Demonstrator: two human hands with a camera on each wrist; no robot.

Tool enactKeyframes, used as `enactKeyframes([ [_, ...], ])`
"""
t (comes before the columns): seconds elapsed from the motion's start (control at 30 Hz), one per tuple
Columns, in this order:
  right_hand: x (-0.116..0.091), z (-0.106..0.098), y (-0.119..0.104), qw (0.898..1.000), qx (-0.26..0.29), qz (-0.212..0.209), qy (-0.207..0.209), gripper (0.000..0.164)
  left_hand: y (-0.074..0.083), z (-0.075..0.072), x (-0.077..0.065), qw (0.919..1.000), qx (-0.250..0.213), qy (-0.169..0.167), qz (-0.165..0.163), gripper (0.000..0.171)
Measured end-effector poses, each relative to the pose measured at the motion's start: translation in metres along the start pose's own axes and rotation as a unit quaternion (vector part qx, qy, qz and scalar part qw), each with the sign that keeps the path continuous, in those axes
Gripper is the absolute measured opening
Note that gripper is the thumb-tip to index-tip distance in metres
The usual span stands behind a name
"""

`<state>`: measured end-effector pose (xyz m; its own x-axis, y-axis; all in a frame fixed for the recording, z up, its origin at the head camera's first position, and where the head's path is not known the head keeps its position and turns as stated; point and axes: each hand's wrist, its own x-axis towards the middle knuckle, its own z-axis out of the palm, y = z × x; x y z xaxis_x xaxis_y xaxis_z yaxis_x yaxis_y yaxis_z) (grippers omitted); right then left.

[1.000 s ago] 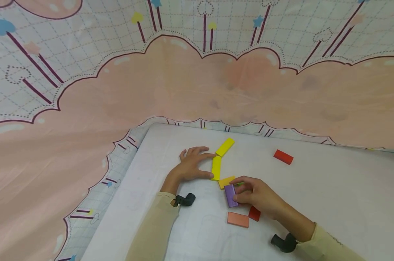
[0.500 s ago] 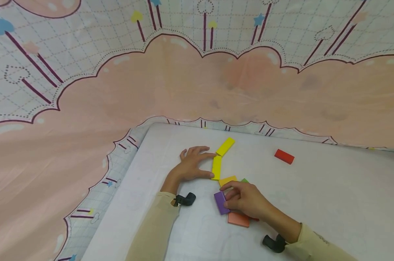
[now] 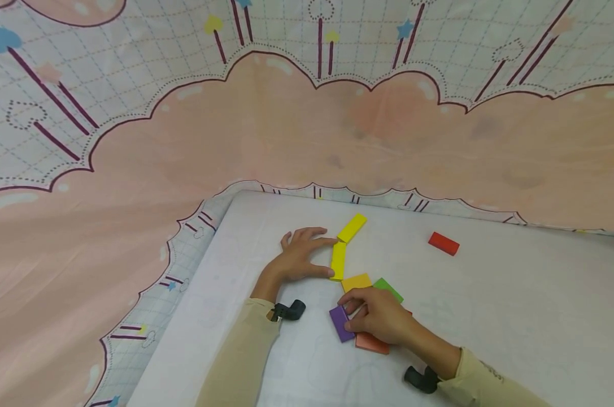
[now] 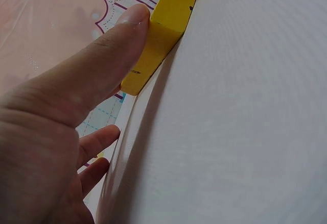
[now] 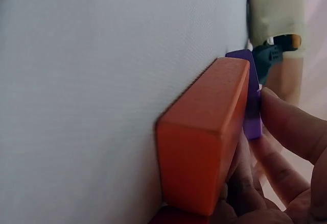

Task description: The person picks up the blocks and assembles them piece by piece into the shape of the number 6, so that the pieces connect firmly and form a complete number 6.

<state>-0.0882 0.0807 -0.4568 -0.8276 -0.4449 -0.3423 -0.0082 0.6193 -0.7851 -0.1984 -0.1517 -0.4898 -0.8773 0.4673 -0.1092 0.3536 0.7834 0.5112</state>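
Note:
In the head view my right hand [image 3: 380, 316] pinches a purple block [image 3: 339, 324] between thumb and fingers, just left of a salmon-orange block [image 3: 371, 343]. The right wrist view has the thumb on the purple block [image 5: 251, 91], behind the orange block [image 5: 199, 117]. With thumb and index finger spread, my left hand [image 3: 301, 255] touches the left side of a yellow block [image 3: 338, 261]. Its thumb lies along the yellow block [image 4: 166, 25] in the left wrist view. A second yellow block [image 3: 352, 228] adjoins the far end; an amber block [image 3: 356, 282] adjoins the near end.
A green block [image 3: 388, 289] continues the line from the amber one, and a red block [image 5: 179, 216] near the orange one is mostly hidden by the right hand. Another red block [image 3: 444, 243] lies apart at the right on the white tabletop [image 3: 515, 294]. Patterned cloth [image 3: 286, 135] hangs behind.
My right hand has carried the purple block left and toward me, from beside the amber block to beside the orange one, uncovering the green block. The left hand stays in place.

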Motion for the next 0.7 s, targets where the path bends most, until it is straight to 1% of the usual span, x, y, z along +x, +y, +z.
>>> enactKeyframes([
  [0.17, 0.0010, 0.0028, -0.0022, 0.999, -0.031, -0.007, 0.012, 0.031, 0.0004, -0.0012, -0.0003, 1.0000, -0.001, 0.001, 0.003, 0.075],
  [0.3, 0.0014, 0.0035, -0.0033, 0.999, -0.047, -0.002, 0.011, 0.031, 0.0004, -0.0014, -0.0006, 1.0000, -0.003, 0.001, 0.002, 0.075],
  [0.57, 0.0022, 0.0024, -0.0027, 0.999, -0.047, 0.013, 0.000, 0.032, 0.0001, -0.0004, -0.0005, 1.0000, 0.000, 0.004, 0.003, 0.075],
  [0.7, 0.0023, 0.0022, -0.0022, 0.999, -0.049, 0.018, -0.004, 0.032, 0.0009, -0.0009, -0.0011, 1.0000, -0.006, 0.003, 0.003, 0.075],
])
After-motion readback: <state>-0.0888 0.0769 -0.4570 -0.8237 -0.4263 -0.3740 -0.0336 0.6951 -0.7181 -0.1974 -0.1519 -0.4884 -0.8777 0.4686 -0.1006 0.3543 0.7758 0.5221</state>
